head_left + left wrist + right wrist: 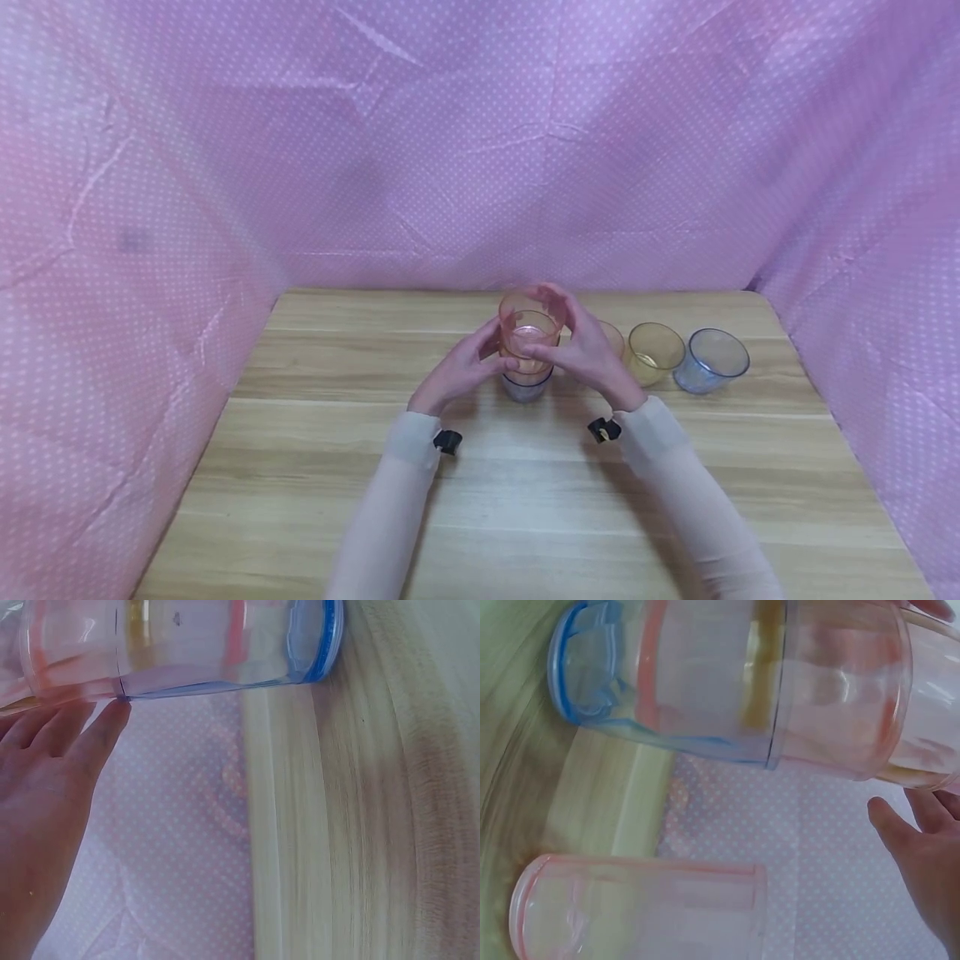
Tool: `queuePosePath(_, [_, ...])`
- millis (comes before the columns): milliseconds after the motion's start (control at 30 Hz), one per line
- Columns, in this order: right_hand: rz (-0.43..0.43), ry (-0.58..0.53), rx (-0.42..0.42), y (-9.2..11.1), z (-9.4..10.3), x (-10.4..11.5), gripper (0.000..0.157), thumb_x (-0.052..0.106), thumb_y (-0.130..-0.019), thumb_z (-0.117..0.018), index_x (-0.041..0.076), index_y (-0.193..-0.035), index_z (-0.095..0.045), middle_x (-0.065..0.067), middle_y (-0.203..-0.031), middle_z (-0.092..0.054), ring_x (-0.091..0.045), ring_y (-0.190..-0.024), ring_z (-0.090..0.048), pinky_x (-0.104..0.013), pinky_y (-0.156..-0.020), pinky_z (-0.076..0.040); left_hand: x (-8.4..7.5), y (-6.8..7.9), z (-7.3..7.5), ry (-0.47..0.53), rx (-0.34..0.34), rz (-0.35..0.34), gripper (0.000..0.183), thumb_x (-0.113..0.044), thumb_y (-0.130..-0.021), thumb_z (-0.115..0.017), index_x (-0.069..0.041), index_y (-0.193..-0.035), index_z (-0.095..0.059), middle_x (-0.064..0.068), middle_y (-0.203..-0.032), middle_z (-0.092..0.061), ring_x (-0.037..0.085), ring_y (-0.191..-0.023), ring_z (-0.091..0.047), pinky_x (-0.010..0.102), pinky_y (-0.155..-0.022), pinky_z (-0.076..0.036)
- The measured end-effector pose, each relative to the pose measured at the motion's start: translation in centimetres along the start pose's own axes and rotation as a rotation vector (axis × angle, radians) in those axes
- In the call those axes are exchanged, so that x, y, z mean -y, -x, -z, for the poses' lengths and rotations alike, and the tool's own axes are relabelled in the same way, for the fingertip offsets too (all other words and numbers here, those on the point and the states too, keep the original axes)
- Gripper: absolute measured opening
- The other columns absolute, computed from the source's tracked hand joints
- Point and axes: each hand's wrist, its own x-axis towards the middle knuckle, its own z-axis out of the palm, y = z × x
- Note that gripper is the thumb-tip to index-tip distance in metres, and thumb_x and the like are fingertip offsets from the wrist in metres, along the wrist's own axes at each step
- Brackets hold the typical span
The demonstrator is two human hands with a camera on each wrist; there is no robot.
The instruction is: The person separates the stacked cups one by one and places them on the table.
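A stack of clear tinted plastic cups (705, 682) stands upright on the table, a blue cup (527, 392) lowest, with pink and yellow bands inside and above it. At the top of the stack is a pink cup (510, 312). My right hand (588, 350) grips this top cup, thumb in front and fingers round the far right side. On the other side, my left hand (468, 367) holds the stack between thumb and fingers, its fingertips near the blue cup's rim in the left wrist view. Whether the top cup is fully seated cannot be told.
Right of the stack, a pink cup (615, 340), a yellow cup (656, 354) and a blue cup (711, 362) stand upright in a row. The wooden table (510, 517) ends at a pink dotted cloth (450, 192) behind and at both sides.
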Motion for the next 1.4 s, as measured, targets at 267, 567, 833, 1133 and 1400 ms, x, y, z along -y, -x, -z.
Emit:
queuePosePath(267, [0.044, 0.008, -0.054, -0.1, -0.2, 0.6, 0.092, -0.007, -0.077, -0.087, 0.000, -0.154, -0.036, -0.017, -0.152, -0.052, -0.032, -0.143, -0.045, -0.051, -0.124, -0.030, 0.0, -0.2, -0.3, 0.028, -0.056, -0.012, 0.079, -0.016, -0.099, -0.072, -0.013, -0.164, -0.029, 0.012, -0.158, -0.047, 0.027, -0.145, -0.045, 0.037, -0.121, -0.038])
queuePosePath(567, [0.123, -0.018, -0.089, -0.2, -0.3, 1.5, 0.093, -0.014, -0.074, -0.084, -0.003, -0.153, -0.036, -0.021, -0.151, -0.052, -0.037, -0.139, -0.048, -0.053, -0.123, -0.032, -0.2, -0.2, -0.6, 0.033, -0.097, 0.006, 0.077, -0.015, -0.097, -0.075, -0.008, -0.161, -0.034, 0.016, -0.154, -0.051, 0.029, -0.143, -0.048, 0.035, -0.119, -0.041])
queuePosePath(833, [0.182, -0.050, -0.133, -0.2, -0.3, 2.3, 0.095, -0.019, -0.070, -0.084, -0.004, -0.151, -0.037, -0.021, -0.150, -0.053, -0.038, -0.138, -0.049, -0.043, -0.119, -0.039, -0.3, -0.2, -0.8, 0.039, -0.119, 0.029, 0.078, -0.014, -0.096, -0.075, -0.007, -0.161, -0.033, 0.016, -0.157, -0.048, 0.029, -0.143, -0.048, 0.033, -0.118, -0.042])
queuePosePath(1133, [0.205, -0.087, -0.173, 0.2, -0.2, 3.3, 0.095, -0.023, -0.068, -0.082, -0.007, -0.150, -0.037, -0.024, -0.148, -0.053, -0.036, -0.138, -0.050, -0.037, -0.118, -0.040, -0.4, 0.0, -1.1, 0.025, -0.134, 0.051, 0.076, -0.015, -0.097, -0.075, -0.009, -0.161, -0.034, 0.014, -0.160, -0.044, 0.028, -0.145, -0.046, 0.034, -0.119, -0.041])
queuePosePath(1400, [0.252, -0.125, -0.191, 0.9, 0.2, 3.9, 0.095, -0.018, -0.069, -0.083, -0.006, -0.151, -0.037, -0.028, -0.147, -0.052, -0.030, -0.138, -0.051, -0.036, -0.117, -0.041, -0.2, 0.1, -1.2, 0.003, -0.139, 0.033, 0.075, -0.019, -0.098, -0.075, -0.011, -0.161, -0.035, 0.013, -0.161, -0.043, 0.027, -0.146, -0.043, 0.036, -0.120, -0.040])
